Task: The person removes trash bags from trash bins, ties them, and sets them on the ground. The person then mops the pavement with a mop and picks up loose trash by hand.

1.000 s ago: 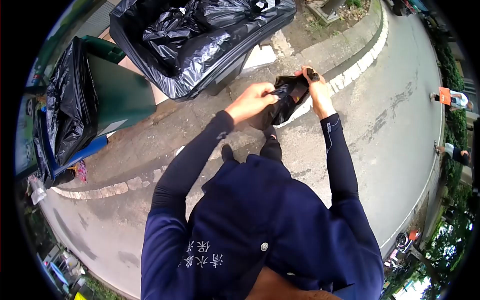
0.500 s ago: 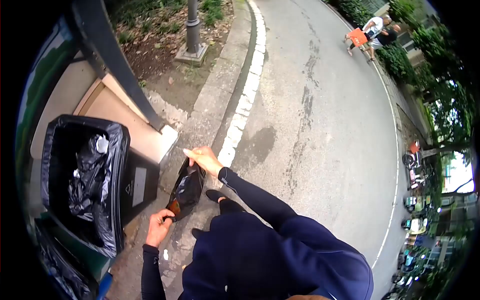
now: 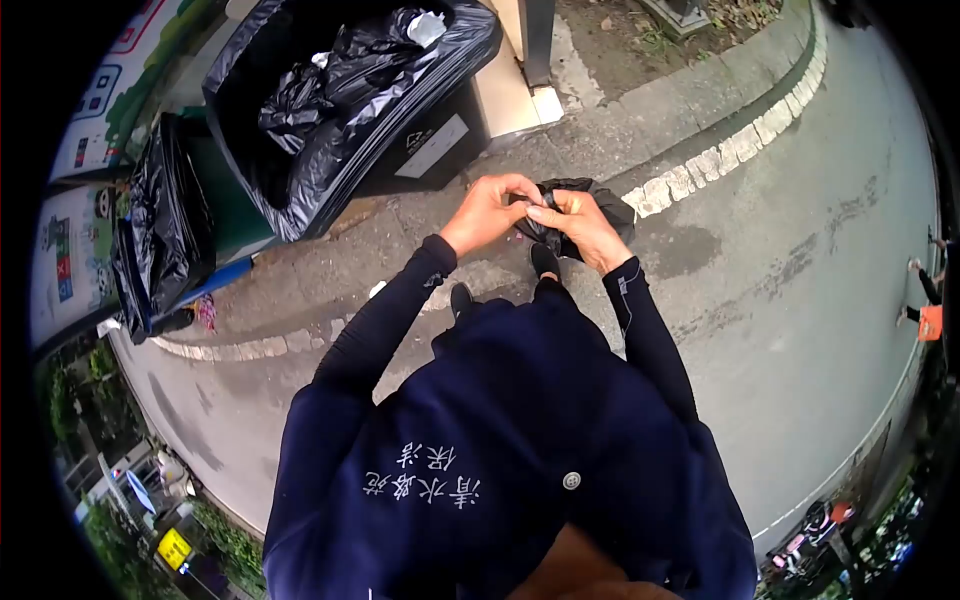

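A black plastic bag (image 3: 613, 208) hangs below my two hands, in front of my shoes. My left hand (image 3: 490, 215) pinches the gathered top of the bag from the left. From the right, my right hand (image 3: 583, 228) grips the same bunched plastic, and the fingertips of both hands meet. Whatever the bag holds is hidden. To my left stands a black bin (image 3: 420, 155) with a black liner (image 3: 300, 185) folded over its rim. Inside it lie crumpled black bags and a whitish scrap (image 3: 426, 30).
A green bin (image 3: 230, 195) with a black liner stands beside the black one, before printed panels (image 3: 95, 110). A dark post (image 3: 537, 45) rises behind. A pale stone kerb (image 3: 740, 150) borders the road (image 3: 800, 240). Someone with an orange item (image 3: 930, 323) is at the far right.
My hands, apart on the spread bag before, have come together at its bunched top. The view has turned, so the bins now appear higher up.
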Motion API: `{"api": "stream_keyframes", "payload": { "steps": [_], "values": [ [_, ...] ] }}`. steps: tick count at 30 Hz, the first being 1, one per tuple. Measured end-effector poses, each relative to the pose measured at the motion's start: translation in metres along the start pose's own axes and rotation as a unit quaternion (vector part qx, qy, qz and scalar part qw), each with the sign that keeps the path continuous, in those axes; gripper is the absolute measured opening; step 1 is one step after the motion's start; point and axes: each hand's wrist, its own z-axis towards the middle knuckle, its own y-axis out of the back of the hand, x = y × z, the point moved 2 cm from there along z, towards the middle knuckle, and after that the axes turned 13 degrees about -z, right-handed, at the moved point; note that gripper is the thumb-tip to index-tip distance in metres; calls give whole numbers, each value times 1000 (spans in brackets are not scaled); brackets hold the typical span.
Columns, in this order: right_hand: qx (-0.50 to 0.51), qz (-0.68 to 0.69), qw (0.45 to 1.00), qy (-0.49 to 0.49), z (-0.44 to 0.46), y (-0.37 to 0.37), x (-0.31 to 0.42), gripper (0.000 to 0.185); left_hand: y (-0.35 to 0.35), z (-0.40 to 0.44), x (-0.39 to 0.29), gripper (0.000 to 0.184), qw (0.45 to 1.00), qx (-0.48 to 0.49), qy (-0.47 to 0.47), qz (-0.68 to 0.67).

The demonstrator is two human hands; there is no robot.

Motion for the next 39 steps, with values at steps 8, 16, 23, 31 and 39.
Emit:
{"api": "stream_keyframes", "payload": {
  "steps": [8, 16, 23, 31, 39],
  "values": [
    [49, 75, 994, -61, 40, -8, -32, 5, 19, -35, 33, 25, 986, -130, 9, -102],
    [129, 34, 989, -61, 44, -46, -12, 18, 64, -74, 18, 14, 990, -55, 70, 108],
    [127, -51, 989, -58, 66, -132, -18, 24, 82, -112, -10, 21, 949, -236, -104, 183],
    [110, -424, 899, 20, 85, -227, -52, 34, 106, -198, 76, 34, 855, -446, 77, -253],
    [183, -667, 704, 161, 43, -272, 5, 24, 119, -198, 104, 23, 813, -380, 163, -409]
  ]
}}
